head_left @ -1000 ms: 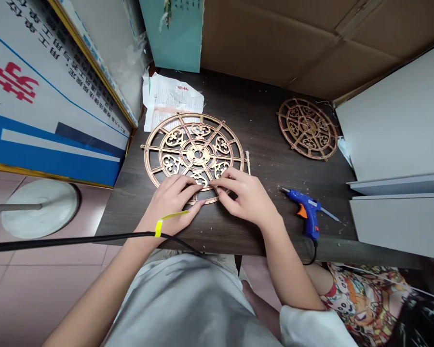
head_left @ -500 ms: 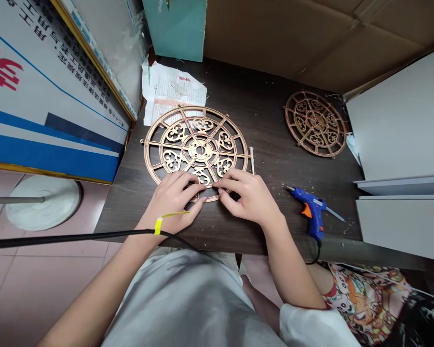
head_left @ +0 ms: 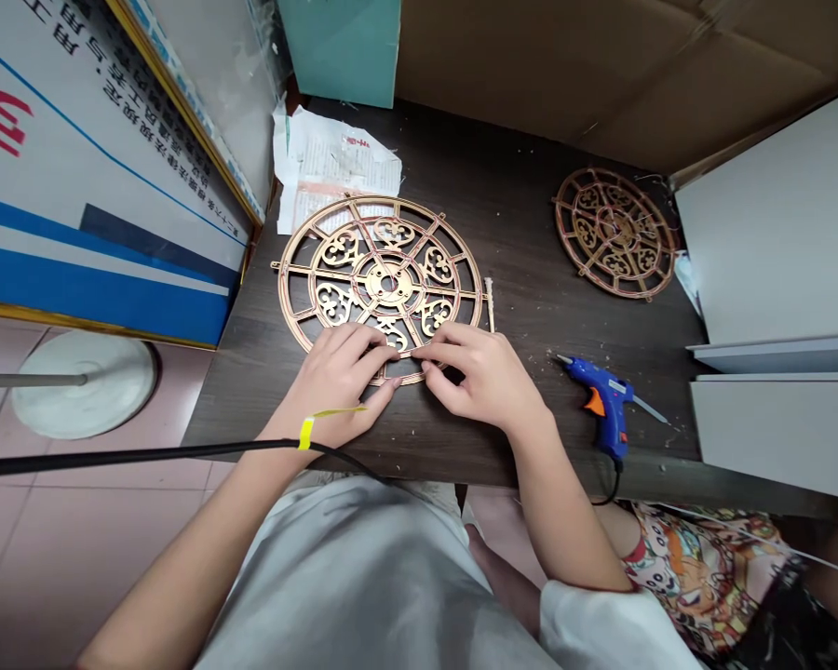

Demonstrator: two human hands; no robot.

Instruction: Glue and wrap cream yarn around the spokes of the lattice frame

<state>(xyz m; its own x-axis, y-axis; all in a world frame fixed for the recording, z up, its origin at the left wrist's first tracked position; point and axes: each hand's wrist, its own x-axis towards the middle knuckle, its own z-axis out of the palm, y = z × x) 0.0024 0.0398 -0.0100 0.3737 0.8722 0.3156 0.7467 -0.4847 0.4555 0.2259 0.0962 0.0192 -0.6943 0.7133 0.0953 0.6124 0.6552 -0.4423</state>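
A round openwork wooden wheel (head_left: 389,285) with spokes and scroll ornaments lies flat on the dark table (head_left: 461,447). My left hand (head_left: 345,381) is closed at the wheel's near rim, thumb and fingertips pressed on it. Just to the right, my right hand (head_left: 475,377) pinches the same rim, its fingertips close to the left ones. Whether a small piece sits between the fingertips is hidden. Near the wheel's right edge lies a thin pale stick (head_left: 490,302).
A blue glue gun (head_left: 604,400) lies at the right, its cord over the table edge. Behind it is a second wooden wheel (head_left: 614,233). Torn paper (head_left: 339,163) lies partly under the near wheel. A black cable (head_left: 182,454) crosses my left forearm. Another person's patterned clothing (head_left: 705,568) shows lower right.
The view has shifted slightly. Both hands stay at the near rim of the wheel, with hardly any movement in the fingers.
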